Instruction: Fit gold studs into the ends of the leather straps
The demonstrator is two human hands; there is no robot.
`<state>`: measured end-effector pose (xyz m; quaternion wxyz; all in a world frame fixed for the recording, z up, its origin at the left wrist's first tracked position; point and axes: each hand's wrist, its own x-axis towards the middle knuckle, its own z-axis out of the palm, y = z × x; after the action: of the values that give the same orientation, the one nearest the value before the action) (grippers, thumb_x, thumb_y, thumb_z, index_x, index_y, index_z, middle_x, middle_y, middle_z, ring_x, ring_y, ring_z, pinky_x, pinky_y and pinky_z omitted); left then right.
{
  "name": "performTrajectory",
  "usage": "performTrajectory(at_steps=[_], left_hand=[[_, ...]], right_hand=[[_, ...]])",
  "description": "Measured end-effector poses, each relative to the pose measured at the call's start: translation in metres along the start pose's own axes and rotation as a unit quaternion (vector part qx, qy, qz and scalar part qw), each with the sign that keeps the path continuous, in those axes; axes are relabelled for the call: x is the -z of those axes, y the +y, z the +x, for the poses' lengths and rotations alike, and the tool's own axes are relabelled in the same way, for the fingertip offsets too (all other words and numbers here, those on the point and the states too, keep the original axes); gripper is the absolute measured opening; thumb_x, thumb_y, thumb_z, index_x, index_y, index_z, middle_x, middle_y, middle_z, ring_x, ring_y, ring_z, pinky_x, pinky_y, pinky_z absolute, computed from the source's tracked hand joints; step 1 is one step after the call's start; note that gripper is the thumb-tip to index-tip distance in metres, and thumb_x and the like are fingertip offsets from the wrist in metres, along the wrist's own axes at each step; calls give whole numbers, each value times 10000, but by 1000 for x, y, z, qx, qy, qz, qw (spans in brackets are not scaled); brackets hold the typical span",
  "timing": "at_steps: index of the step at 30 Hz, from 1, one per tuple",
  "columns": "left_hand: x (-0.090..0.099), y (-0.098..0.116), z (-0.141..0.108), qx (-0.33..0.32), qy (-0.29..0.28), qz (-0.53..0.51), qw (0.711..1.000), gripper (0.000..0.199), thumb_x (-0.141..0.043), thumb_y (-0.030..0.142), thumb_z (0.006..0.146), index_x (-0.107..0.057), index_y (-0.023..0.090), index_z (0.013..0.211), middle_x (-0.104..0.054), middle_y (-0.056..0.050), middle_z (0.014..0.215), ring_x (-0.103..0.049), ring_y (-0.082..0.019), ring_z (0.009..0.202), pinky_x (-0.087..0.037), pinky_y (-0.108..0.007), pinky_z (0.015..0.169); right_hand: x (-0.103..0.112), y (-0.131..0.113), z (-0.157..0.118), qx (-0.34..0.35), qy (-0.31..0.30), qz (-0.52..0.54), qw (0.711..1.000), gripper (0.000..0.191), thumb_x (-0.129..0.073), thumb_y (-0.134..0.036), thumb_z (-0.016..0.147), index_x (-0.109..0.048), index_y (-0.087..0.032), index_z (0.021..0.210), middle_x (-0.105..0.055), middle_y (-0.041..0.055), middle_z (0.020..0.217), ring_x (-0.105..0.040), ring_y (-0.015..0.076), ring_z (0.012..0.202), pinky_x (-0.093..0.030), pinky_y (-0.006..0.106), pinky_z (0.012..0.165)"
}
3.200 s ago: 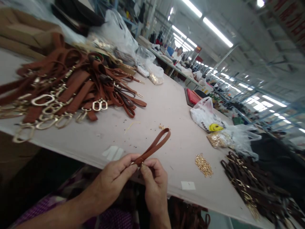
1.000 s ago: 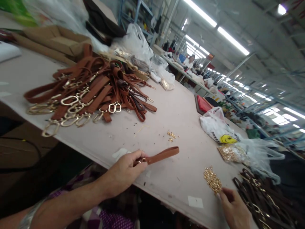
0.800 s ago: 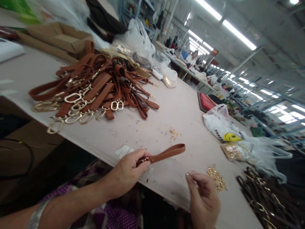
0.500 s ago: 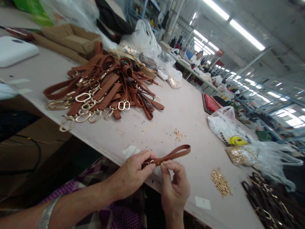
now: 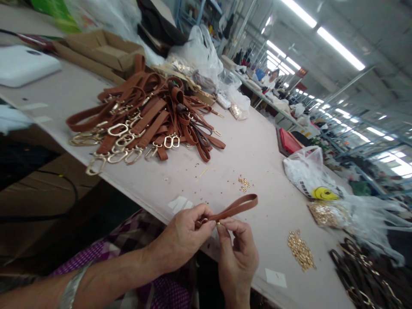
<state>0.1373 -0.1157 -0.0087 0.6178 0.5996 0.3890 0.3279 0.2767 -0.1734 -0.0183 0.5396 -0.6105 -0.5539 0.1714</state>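
Over the table's near edge, my left hand grips a brown leather strap, whose loop sticks out to the right. Metal rings on the strap are partly hidden by my fingers. My right hand pinches a tiny gold-coloured piece of metal against the strap, close to my left thumb. Its exact shape is too small to tell. A heap of brown leather straps with gold clasps and rings lies to the left. Small gold metal pieces form a pile on the right, and a smaller cluster lies beyond my hands.
Cardboard boxes and plastic bags stand behind the heap. A white plastic bag with a yellow smiley and dark straps occupy the right side. A white device lies far left. Another person is in the distance.
The view has shifted slightly, so the table's contents appear a little further right. My right fingertips have drawn slightly away from the strap's edge, and the small gold piece shows more clearly between them.
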Motion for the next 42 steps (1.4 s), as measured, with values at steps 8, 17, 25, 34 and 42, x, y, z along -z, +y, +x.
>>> performTrajectory(at_steps=[8,17,25,34,42], left_hand=[[1,0,1,6,15,-1,1000,145,-497,220,842,-627,158,831,-583,21,689,-509,-130,636,-378,-211,553],[1,-9,1,-18,17,17,1000,177,-492,187,843,-654,156,909,-649,4,726,-568,-135,637,-404,-207,547],[5,-13,-5,-101,22,74,992,206,-501,106,818,-653,186,932,-683,7,822,-619,-145,747,-457,-227,675],[10,-9,-3,-153,-9,82,985,227,-528,104,831,-674,195,979,-704,3,900,-635,-148,837,-461,-222,764],[13,0,-4,-22,-49,-5,999,150,-565,263,875,-685,175,898,-661,19,740,-571,-139,686,-417,-210,601]], right_hand=[[-5,-3,-3,24,-9,-4,1000,97,-600,-162,891,-613,-252,925,-682,-28,923,-648,100,909,-498,210,823],[-5,-3,-2,101,-28,-78,991,137,-569,-114,895,-609,-244,891,-679,-24,938,-649,98,914,-491,209,827],[-5,-9,-4,161,0,-154,975,138,-584,-97,880,-606,-232,864,-700,-18,905,-666,99,875,-495,192,784],[-7,-3,-5,-91,39,10,995,157,-689,-297,826,-603,-197,911,-676,6,831,-671,141,757,-551,246,693],[-7,7,-14,-163,66,114,978,217,-698,-376,810,-608,-200,900,-713,33,843,-693,175,764,-567,285,693]])
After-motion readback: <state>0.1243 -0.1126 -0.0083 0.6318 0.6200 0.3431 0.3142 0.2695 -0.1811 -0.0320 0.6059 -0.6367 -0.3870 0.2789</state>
